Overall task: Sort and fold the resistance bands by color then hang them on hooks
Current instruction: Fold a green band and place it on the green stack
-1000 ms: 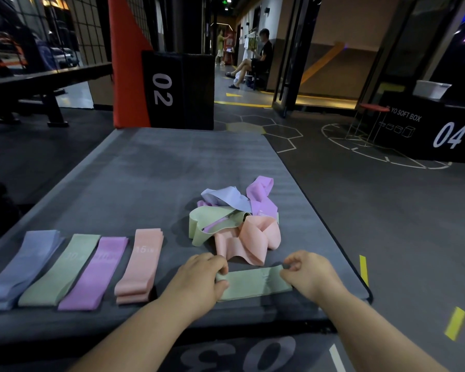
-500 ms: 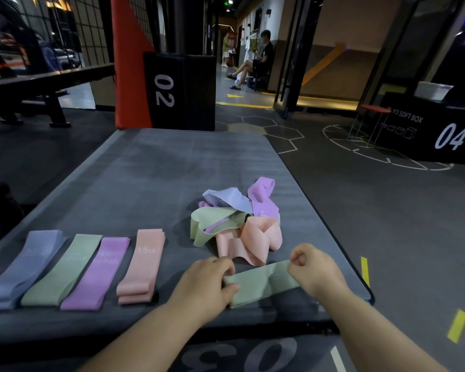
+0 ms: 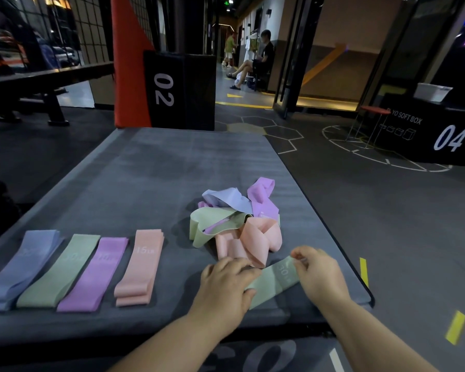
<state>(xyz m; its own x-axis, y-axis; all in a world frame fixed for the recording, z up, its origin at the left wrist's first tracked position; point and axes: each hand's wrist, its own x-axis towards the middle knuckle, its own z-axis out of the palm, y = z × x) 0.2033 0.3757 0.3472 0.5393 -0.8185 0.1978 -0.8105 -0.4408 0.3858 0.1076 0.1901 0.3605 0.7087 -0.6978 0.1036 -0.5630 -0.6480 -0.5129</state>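
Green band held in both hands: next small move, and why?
Probably carry the held pale green elastic band, gripped flat at its ends by left hand and right hand, leftward onto the sorted pale green elastic band, matching its colour.

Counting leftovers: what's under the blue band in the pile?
A green band and a purple band poke out beneath the blue band; anything else there is covered.

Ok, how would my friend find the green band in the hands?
On the big grey mat, look at the near right corner, in front of the tangled pile. The green band is held there between the left hand and right hand. The other flat green band lies untouched in the left row.
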